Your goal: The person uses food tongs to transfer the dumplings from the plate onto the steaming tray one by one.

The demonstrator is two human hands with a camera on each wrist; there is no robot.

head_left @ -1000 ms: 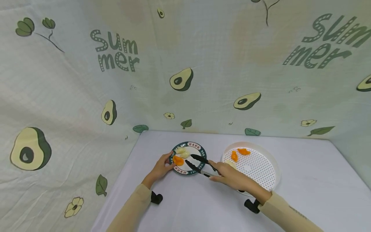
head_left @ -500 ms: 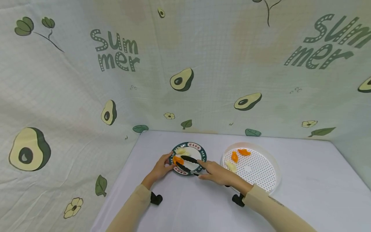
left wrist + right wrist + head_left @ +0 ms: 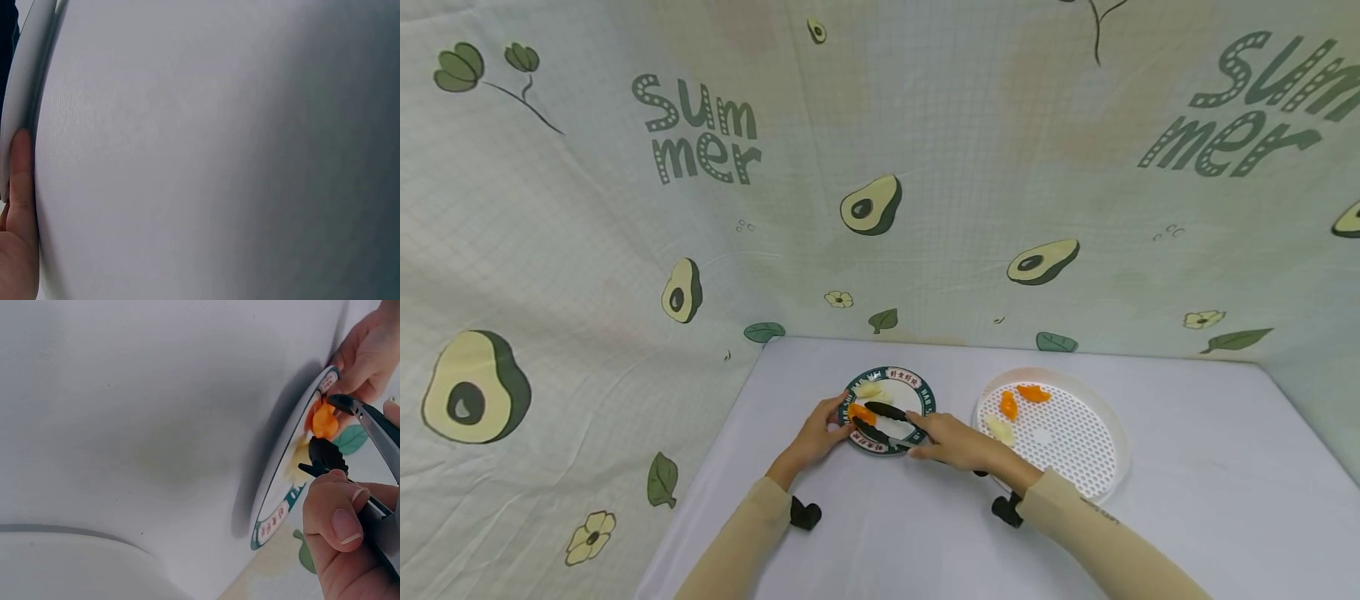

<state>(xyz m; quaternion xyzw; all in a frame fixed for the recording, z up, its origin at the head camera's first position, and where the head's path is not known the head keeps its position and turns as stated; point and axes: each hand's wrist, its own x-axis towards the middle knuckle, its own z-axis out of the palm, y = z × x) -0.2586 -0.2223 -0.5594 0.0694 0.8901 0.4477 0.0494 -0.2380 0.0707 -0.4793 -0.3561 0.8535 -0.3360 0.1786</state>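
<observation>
Near the worktop's (image 3: 880, 533) far left corner, the left hand (image 3: 817, 433) holds the plate (image 3: 903, 378) and the right hand (image 3: 953, 442) holds tongs (image 3: 886, 411), best squeezed softly round the orange piece (image 3: 324, 422).

Left forearm (image 3: 741, 533) was extended toward one o'clock, left hand (image 3: 815, 434) was set in pinch. Right forearm (image 3: 1086, 529) was angled toward ten o'clock, right hand (image 3: 955, 442) was curled in grip.

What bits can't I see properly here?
Head view: part of the nearer pale piece, hidden by the tongs.
Head view: writing on the right sleeve, too small to read.
Left wrist view: part of the left hand, cut off by the left edge.
Right wrist view: most of the tray, cut off by the bottom edge.
</observation>
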